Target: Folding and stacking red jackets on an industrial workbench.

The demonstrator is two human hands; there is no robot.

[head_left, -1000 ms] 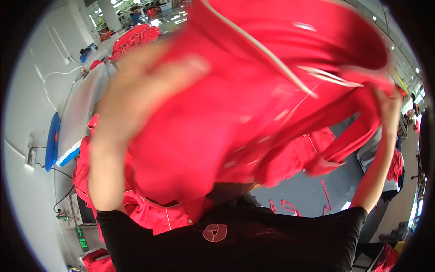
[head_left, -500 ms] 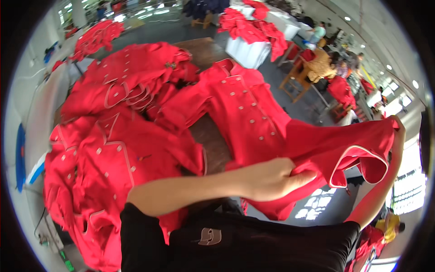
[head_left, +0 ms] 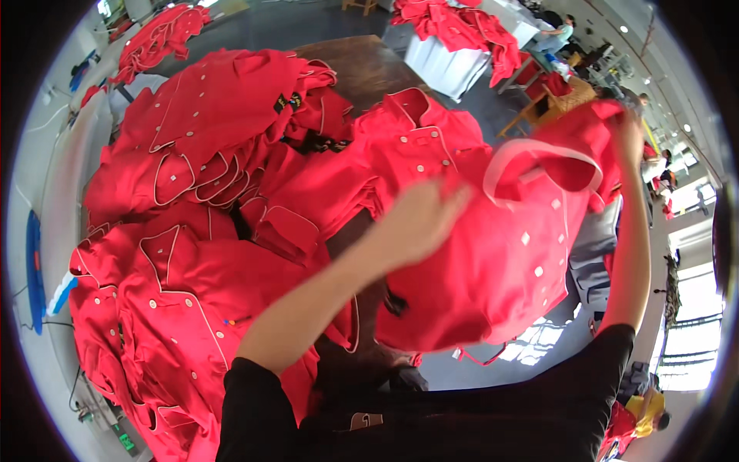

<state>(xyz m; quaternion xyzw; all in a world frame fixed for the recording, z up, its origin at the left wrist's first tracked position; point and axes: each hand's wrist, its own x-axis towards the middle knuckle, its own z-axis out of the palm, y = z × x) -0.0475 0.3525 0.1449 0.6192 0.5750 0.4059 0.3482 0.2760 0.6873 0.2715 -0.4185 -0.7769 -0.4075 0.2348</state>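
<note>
A red jacket (head_left: 493, 269) with white buttons and pale piping is lifted, its cuff or hem opening facing me. At its upper right corner, my right hand (head_left: 629, 132) is closed on the cloth, arm raised. My left hand (head_left: 422, 219) is over the jacket's left part; motion smears its fingers, so I cannot tell whether they grip the cloth. Behind the left hand, the jacket's collar (head_left: 412, 108) and buttoned front lie on the dark table (head_left: 362, 65). One sleeve (head_left: 296, 223) of a red jacket stretches left with its piped cuff toward me.
Several red jackets lie heaped on the left of the table, including a front jacket (head_left: 192, 308) and a back pile (head_left: 223, 100). A white-covered stand (head_left: 443, 65) bears more red garments. A person (head_left: 558, 35) sits far right; a person in yellow (head_left: 645, 408) is at lower right.
My right hand has risen and swung inward, lifting the jacket's right part with it. My left hand has moved up and slightly left. The view has tilted down a little.
</note>
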